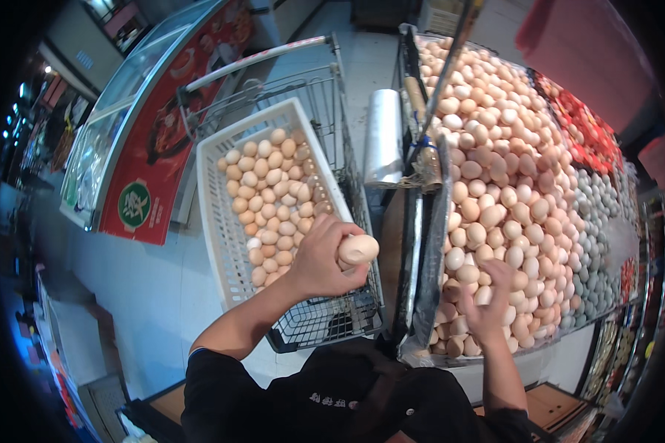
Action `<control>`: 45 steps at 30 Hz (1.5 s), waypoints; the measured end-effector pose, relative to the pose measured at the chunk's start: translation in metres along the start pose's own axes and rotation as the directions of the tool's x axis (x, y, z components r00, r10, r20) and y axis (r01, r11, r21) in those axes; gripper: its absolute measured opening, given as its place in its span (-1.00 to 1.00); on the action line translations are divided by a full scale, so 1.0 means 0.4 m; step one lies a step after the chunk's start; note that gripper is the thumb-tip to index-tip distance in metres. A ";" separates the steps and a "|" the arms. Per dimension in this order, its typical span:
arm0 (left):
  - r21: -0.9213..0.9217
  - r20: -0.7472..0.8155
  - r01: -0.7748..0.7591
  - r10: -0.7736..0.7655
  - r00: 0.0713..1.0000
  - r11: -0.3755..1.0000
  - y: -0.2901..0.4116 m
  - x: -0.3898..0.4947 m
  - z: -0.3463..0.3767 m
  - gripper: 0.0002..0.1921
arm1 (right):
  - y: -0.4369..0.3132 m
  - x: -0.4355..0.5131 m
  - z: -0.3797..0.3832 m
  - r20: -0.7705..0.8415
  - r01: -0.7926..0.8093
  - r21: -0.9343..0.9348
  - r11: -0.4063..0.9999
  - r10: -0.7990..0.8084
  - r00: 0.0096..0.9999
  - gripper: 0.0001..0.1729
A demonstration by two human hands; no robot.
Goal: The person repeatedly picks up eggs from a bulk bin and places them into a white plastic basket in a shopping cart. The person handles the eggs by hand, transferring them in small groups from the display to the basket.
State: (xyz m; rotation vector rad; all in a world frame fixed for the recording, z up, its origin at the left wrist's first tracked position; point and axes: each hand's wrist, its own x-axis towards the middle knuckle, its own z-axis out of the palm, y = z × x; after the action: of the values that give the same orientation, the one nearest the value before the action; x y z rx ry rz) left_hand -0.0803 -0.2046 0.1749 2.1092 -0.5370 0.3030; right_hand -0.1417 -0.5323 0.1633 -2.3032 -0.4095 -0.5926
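My left hand [330,257] is closed around a light-brown egg [360,249], above the right side of a white plastic crate. A lighter, uneven patch shows on this egg, and part of another egg seems to show beneath it. Many brown eggs [274,191] lie inside the crate [210,183], which rests tilted on a metal shopping cart [332,318]. Over the near part of a large heap of brown eggs [493,216], my right hand [487,307] is spread with thumb and fingers apart. Eggs lie just under it; whether the fingertips touch them is unclear.
A roll of clear plastic bags [384,138] stands at the display's left edge [438,238]. Grey-green eggs [593,249] and red net bags [582,127] lie farther right. A glass-topped freezer [138,94] with red panels stands left of the cart. Pink sheeting [587,55] hangs upper right.
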 end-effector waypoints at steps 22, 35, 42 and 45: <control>-0.560 0.299 0.374 -0.240 0.924 0.739 0.180 -0.018 0.308 -0.59 | -0.005 -0.149 -0.162 -0.302 -0.237 0.048 0.970 0.240 0.923 -0.41; -0.498 0.097 0.396 -0.404 0.910 0.772 0.396 -0.105 0.590 -0.86 | 0.329 -0.558 -0.633 -0.397 -0.684 0.168 0.710 0.684 0.612 -0.38; -0.405 0.340 0.282 -0.143 0.929 0.870 0.572 -0.043 0.747 -0.92 | 0.478 -0.724 -0.762 -0.574 -0.757 0.270 0.595 0.731 0.369 -0.37; -0.414 0.377 0.314 -0.154 0.914 0.855 0.585 -0.040 0.769 -0.90 | 0.549 -0.757 -0.802 -0.618 -0.790 0.273 0.549 0.729 0.293 -0.36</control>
State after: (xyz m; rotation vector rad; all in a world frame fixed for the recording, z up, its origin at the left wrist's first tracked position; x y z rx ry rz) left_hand -0.2038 -0.5711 0.1665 1.7258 -0.4760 -0.3107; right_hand -0.3944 -0.9485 0.0875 -1.8182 1.0867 -0.8637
